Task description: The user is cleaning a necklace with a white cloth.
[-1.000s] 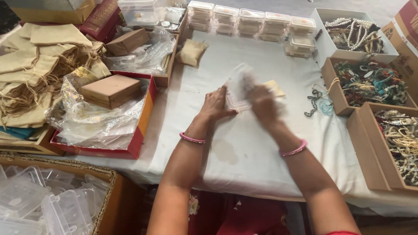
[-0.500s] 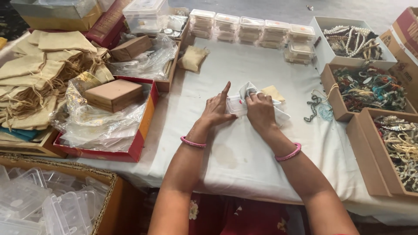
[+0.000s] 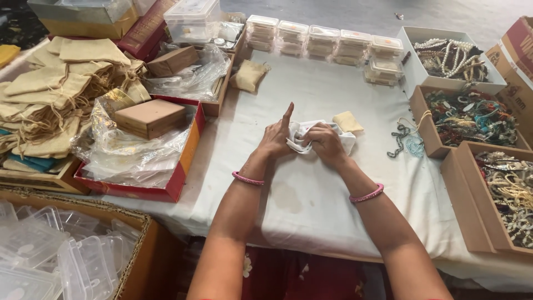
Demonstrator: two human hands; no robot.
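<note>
Both my hands meet over the middle of a white-covered table (image 3: 311,194). My left hand (image 3: 276,137) and my right hand (image 3: 327,143) together grip a crumpled piece of thin white material (image 3: 302,135), bunched between the fingers. The left index finger points up. A small tan cloth pouch (image 3: 348,121) lies just behind the right hand. Each wrist wears a pink bangle. A loose bead necklace (image 3: 404,140) lies on the cloth to the right of the hands.
Open cardboard boxes of beaded jewellery (image 3: 472,116) line the right side. Stacked clear plastic boxes (image 3: 327,40) stand along the far edge. Left: a red tray (image 3: 183,161) with cellophane and a brown box, a pile of tan drawstring pouches (image 3: 61,94), and a carton of clear cases (image 3: 50,255).
The flat white piece held up a second ago has been drawn in and crumpled between both hands, which have closed together lower on the table.
</note>
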